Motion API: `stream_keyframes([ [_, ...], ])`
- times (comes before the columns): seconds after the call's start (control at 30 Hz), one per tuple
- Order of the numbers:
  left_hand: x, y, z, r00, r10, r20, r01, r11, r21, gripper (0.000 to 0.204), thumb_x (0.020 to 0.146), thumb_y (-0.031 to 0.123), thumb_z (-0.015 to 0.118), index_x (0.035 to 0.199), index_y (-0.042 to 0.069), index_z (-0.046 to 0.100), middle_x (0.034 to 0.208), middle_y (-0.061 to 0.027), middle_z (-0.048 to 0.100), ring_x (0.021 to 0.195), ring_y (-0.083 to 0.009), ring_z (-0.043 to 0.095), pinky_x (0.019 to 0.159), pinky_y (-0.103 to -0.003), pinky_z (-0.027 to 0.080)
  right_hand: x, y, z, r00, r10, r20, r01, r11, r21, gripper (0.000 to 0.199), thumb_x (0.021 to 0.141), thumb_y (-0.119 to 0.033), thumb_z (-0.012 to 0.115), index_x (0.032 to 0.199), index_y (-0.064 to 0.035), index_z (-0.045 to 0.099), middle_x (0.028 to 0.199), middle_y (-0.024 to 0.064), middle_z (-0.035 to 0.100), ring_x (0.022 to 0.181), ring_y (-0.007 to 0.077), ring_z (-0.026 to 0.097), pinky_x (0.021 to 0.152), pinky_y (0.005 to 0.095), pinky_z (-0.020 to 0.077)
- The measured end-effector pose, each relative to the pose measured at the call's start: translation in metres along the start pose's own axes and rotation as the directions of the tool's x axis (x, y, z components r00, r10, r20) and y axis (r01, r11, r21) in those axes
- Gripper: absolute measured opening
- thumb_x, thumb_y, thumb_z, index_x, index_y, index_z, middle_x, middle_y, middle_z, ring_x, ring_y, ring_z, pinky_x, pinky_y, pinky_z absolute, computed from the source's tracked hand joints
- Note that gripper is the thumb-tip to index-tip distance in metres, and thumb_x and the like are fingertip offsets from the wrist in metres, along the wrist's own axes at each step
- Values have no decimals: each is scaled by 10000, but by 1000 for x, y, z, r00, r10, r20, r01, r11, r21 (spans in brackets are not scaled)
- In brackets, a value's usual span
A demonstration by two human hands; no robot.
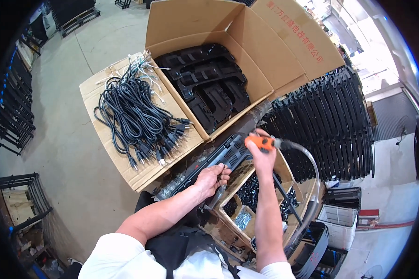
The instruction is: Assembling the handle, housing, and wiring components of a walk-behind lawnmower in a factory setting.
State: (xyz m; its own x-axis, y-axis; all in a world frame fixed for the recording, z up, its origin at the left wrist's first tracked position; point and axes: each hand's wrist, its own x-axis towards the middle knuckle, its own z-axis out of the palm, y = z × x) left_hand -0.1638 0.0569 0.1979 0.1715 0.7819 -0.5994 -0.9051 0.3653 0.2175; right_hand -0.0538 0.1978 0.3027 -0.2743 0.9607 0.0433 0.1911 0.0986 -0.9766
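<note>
My right hand is wrapped round an orange power screwdriver with a clear hose at its back end. The tool is held over the far end of a long black slotted housing, which lies slantwise in front of me. Farther down the same housing, at its near side, my left hand is closed with thumb and fingers pinched together. Whatever is between those fingers is hidden or too small to name. Right beside the housing stands a divided cardboard box of small black parts and silver screws.
A large open carton of black plastic parts stands ahead. On its flap lies a heap of black power cords. Stacked black frames rise at the right, near the curving hose. A white crate sits lower right.
</note>
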Motion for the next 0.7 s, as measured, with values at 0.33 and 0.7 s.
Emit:
stream_keyframes([
  [0.33, 16, 3, 0, 995, 86, 51, -76, 982, -171, 264, 1132, 245, 489, 1203, 25, 616, 1013, -115, 702, 856, -204, 719, 741, -317, 639, -99, -29, -16, 1000, 20, -12, -19, 993, 116, 521, 860, 3, 774, 1341, 19, 576, 1264, 192, 705, 1154, 242, 682, 1042, 382, 541],
  [0.7, 14, 5, -8, 994, 56, 96, -39, 985, -168, 269, 1135, 235, 474, 1227, 22, 611, 1028, -99, 670, 933, -215, 681, 860, -352, 601, -105, -25, -19, 999, 45, -17, -41, 986, 160, 522, 869, -2, 763, 1353, 14, 570, 1269, 195, 700, 1173, 241, 672, 1068, 389, 524],
])
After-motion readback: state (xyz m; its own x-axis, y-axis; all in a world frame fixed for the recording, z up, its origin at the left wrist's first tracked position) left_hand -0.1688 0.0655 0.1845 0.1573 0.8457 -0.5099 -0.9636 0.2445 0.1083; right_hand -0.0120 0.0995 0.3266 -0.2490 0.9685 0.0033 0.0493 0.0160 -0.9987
